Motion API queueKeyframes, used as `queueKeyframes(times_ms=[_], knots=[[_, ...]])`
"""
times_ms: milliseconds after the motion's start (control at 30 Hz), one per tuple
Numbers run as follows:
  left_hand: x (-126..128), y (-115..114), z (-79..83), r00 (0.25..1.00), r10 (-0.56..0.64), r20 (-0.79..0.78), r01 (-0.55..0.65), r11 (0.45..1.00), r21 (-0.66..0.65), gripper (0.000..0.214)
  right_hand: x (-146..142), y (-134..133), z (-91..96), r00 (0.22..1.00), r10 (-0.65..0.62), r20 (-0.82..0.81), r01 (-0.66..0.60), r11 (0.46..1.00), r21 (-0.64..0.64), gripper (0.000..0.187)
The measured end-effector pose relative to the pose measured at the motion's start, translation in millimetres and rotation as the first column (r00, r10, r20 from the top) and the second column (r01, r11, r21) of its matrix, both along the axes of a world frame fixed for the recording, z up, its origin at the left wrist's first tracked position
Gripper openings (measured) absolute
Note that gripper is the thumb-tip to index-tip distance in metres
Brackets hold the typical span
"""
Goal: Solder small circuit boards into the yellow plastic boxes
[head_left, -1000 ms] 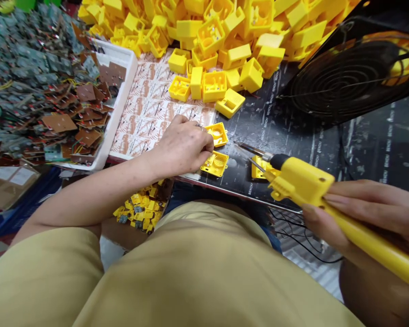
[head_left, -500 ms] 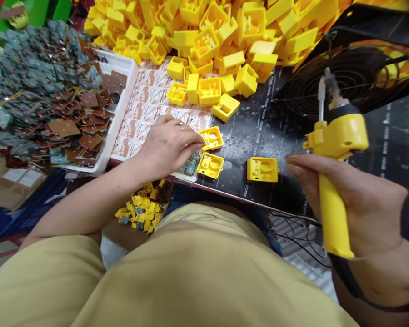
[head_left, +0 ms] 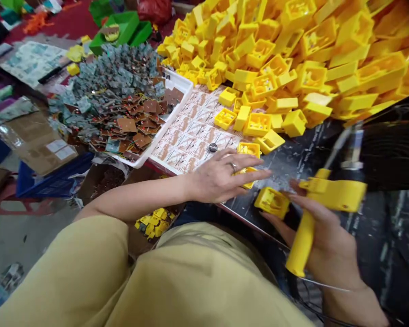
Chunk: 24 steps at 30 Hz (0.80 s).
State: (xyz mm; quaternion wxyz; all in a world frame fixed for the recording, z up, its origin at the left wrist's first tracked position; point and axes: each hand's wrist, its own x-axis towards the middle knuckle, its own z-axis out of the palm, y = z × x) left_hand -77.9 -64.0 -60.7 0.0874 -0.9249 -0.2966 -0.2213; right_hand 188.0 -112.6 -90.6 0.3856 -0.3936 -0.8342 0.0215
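My left hand lies flat with fingers stretched out over a small yellow plastic housing on the black work board. A ring is on one finger. My right hand grips the yellow handle of a soldering gun, its metal tip pointing up and away. The fingertips of that hand also touch another yellow housing at the board's near edge. A third open housing sits just beyond my left hand.
A big heap of yellow housings fills the back of the table. A white tray piled with circuit boards stands at left, next to a printed sheet. A black fan grille is at right. Green bins lie beyond.
The view swung left and up. My left hand spread flat over a housing. My right hand came in with the soldering gun and reached the separate housing at the board's edge.
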Motion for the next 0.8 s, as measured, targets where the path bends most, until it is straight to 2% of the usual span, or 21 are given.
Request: queueKeyframes(times_ms=[67,100,167,233,300,333,433,567,633,700,800], knots=[[-21.0,10.2,22.5,0.984,0.175,-0.044,-0.177,0.982,-0.062,0.040,-4.5,-0.3,-2.6,0.999,0.023,0.043,-0.022,0.999,-0.025,0.084],[-34.8,20.2,35.7,0.950,0.293,-0.110,-0.303,0.948,-0.092,0.037,-5.5,-0.1,-2.6,0.998,0.034,0.057,-0.032,0.999,-0.031,0.086],[-67.4,49.1,60.4,0.787,0.535,-0.308,-0.579,0.813,-0.069,0.034,-6.9,1.1,0.2,0.998,0.035,0.058,-0.034,0.999,-0.017,0.091],[-102.4,84.5,76.3,0.701,0.637,-0.321,-0.676,0.737,-0.014,0.039,-8.6,3.1,5.0,0.998,0.028,0.055,-0.029,0.999,0.018,0.091],[-133.0,116.8,80.9,0.566,0.709,-0.420,-0.771,0.635,0.033,0.030,-10.4,5.1,9.3,0.999,0.023,0.045,-0.025,0.998,0.051,0.087],[-144.6,128.9,80.6,0.547,0.708,-0.447,-0.783,0.622,0.027,0.029,-10.7,5.7,10.7,0.999,0.028,0.041,-0.030,0.998,0.058,0.086],[-160.6,142.2,83.0,0.608,0.711,-0.353,-0.764,0.644,-0.017,0.025,-6.7,5.5,11.7,0.999,0.036,0.029,-0.038,0.997,0.061,0.087],[-145.5,118.8,110.3,0.666,0.740,-0.097,-0.743,0.648,-0.167,0.017,3.7,1.2,11.4,0.999,-0.033,0.009,0.033,0.999,0.019,0.079],[-129.1,103.5,124.3,0.717,0.694,0.066,-0.665,0.709,-0.235,0.024,5.0,-1.5,12.5,0.998,-0.053,-0.028,0.052,0.998,-0.032,0.075],[-110.3,90.9,130.2,0.782,0.594,0.191,-0.529,0.793,-0.302,0.036,2.6,-3.8,14.4,0.995,-0.057,-0.078,0.051,0.996,-0.074,0.073],[-79.0,75.7,122.4,0.849,0.398,0.349,-0.263,0.889,-0.374,0.028,-4.4,-5.2,18.7,0.990,-0.050,-0.132,0.038,0.995,-0.094,0.070]])
